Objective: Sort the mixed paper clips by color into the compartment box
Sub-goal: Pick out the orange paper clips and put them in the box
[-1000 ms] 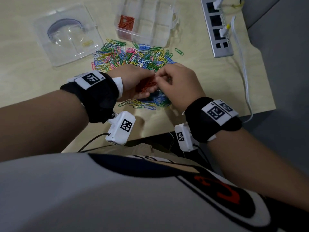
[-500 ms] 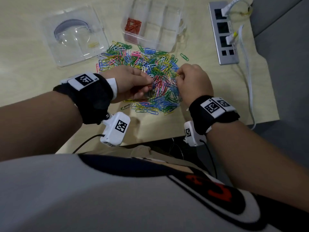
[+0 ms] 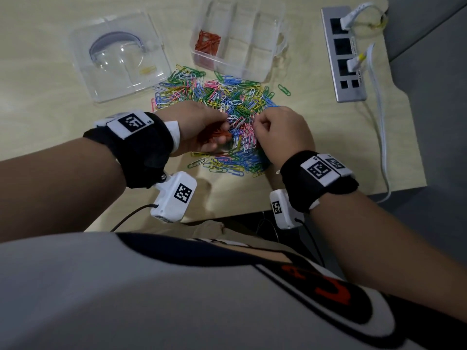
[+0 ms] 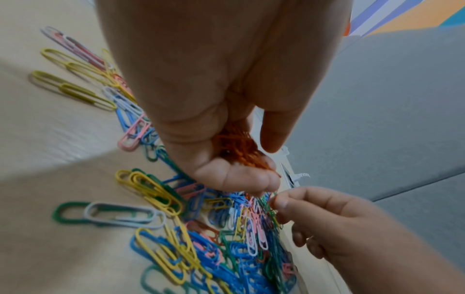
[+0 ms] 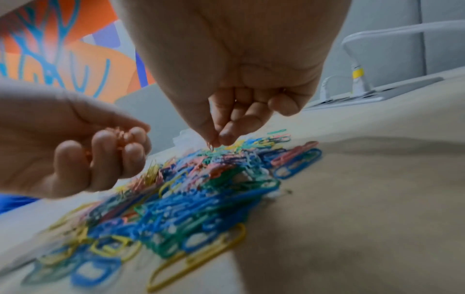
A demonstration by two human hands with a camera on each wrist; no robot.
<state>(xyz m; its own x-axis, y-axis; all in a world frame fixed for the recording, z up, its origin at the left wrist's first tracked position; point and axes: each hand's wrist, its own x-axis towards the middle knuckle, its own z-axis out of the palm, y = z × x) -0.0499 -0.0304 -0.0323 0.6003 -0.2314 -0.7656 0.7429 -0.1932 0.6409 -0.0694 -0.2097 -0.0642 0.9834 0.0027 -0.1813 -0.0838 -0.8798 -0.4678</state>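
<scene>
Mixed clips [image 3: 227, 102], pointing every way.

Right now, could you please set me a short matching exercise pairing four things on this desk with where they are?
Things:
1. left hand
2. right hand
3. compartment box
4. lone green clip

States:
a. lies apart, right of the pile
b. holds a bunch of red clips
c. has red clips in one compartment
d. pinches at the top of the pile

Pairs: 1-b, 2-d, 3-c, 4-a
</scene>
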